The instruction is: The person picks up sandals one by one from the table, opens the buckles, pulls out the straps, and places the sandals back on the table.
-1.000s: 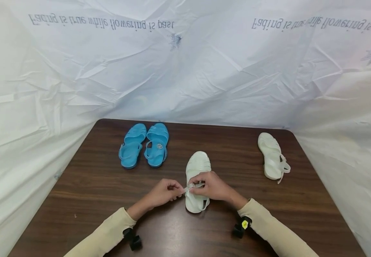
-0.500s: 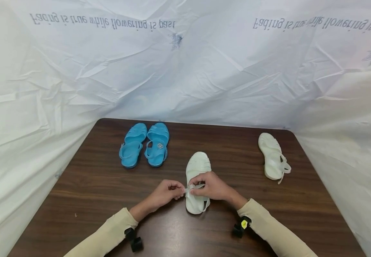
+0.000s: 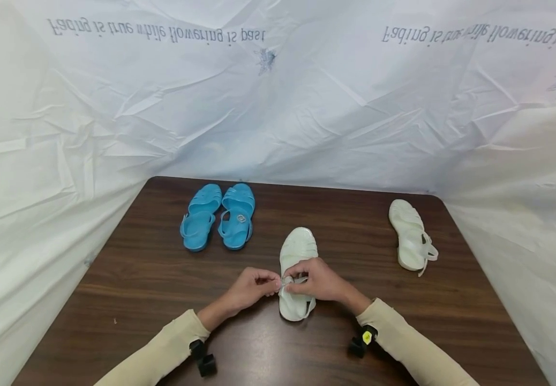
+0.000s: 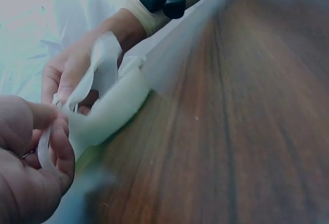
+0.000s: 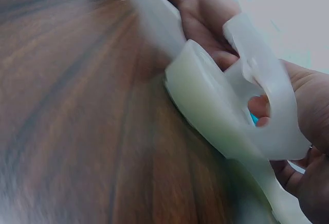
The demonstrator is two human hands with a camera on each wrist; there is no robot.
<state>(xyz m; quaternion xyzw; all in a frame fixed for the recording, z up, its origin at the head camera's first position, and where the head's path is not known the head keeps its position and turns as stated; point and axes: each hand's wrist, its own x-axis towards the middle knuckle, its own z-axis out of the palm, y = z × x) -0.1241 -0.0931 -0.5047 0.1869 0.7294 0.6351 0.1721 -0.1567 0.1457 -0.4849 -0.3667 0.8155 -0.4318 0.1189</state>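
A white sandal [image 3: 298, 247] lies on the table in front of the person, toe pointing away. At its left edge the left hand [image 3: 254, 288] pinches the thin end of the ankle strap. From the right, the right hand [image 3: 317, 279] reaches over the sandal and pinches the strap by the buckle. In the left wrist view, the strap end [image 4: 45, 154] runs through the curled fingers of the left hand [image 4: 31, 157]. The right wrist view shows the sandal's heel [image 5: 200, 95] and raised strap [image 5: 267, 80] beside the right hand [image 5: 313, 131]; the fingertips partly hide the buckle.
Two blue sandals [image 3: 198, 231] [image 3: 235, 230] stand side by side at the back left of the brown table [image 3: 162, 289]. Another white sandal [image 3: 410, 236] lies at the right, its strap hanging out. White sheeting [image 3: 278, 118] hangs behind and beside the table.
The left hand has moved slightly right, up to the sandal's edge, and less of the strap shows between the hands. The right hand keeps its hold in nearly the same place.
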